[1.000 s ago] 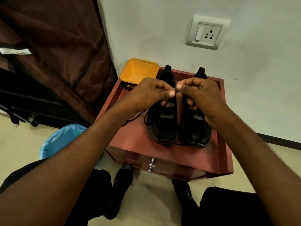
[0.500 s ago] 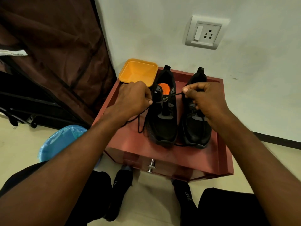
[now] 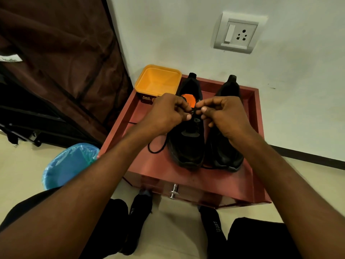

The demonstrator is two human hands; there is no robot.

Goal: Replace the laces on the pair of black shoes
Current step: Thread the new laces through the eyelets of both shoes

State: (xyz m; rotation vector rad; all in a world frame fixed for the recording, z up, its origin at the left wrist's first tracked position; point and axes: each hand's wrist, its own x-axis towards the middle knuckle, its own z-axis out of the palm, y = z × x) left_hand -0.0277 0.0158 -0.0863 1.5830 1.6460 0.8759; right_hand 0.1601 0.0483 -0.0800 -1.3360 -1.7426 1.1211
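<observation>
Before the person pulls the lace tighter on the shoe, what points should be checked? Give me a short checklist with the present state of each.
1. Left hand pinches the black lace: ok.
2. Right hand pinches the same lace: ok.
3. Left shoe stands flat on the red cabinet top: ok.
4. Right shoe stands beside it, out of the hands' way: ok.
5. Loose lace end lies free on the cabinet top, not snagged: ok.
6. Lace passes through the right eyelets: cannot tell, the fingers hide them.
</observation>
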